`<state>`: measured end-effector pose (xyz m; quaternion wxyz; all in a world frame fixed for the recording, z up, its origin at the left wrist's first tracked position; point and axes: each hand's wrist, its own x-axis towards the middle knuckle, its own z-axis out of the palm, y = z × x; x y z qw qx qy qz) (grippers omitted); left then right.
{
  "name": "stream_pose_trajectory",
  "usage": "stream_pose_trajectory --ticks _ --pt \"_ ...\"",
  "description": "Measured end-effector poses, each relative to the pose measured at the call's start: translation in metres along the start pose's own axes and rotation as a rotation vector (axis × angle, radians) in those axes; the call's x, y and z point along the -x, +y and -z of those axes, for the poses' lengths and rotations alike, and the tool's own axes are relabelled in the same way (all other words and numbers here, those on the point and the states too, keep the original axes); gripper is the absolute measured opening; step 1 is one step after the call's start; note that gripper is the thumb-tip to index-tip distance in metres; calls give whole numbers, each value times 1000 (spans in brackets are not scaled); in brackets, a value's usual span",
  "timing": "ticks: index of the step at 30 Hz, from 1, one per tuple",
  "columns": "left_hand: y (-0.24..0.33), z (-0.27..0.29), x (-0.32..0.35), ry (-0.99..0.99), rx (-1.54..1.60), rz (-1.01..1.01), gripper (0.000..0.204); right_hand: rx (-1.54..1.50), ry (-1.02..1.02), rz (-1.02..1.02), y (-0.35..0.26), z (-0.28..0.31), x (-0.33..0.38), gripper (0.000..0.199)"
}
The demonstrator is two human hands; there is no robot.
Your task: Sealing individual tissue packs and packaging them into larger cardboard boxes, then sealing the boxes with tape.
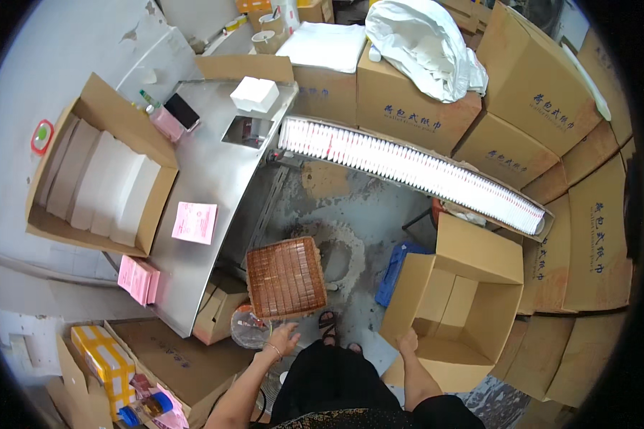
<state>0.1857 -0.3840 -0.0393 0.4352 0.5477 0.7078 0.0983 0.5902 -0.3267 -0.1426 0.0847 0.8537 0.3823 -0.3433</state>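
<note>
My right hand (407, 342) is closed on the near left wall of an open cardboard carton (508, 307). The carton's flaps are spread and its inside bottom shows. In front of me, my left hand (283, 339) hangs with its fingers loosely apart, holding nothing. Just beyond that hand stands a seat covered with a brown slatted mat (286, 279). Beside it is a clear plastic bag (247, 327), partly hidden under the seat's edge.
A metal table (215, 171) at left carries pink packets (194, 222), a phone (182, 112) and a carton of white stacks (114, 186). A long tray (408, 171) of white packets runs across the far side. Stacked cartons (587, 236) line the right; a blue crate (399, 272) sits on the floor.
</note>
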Motion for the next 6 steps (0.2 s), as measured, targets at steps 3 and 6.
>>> stream_pose_trajectory --ticks 3,6 --pt "7 6 -35 -133 141 148 45 19 26 36 13 -14 -4 44" --pt "-6 -14 -60 -283 68 215 51 6 -58 74 22 -17 -21 53"
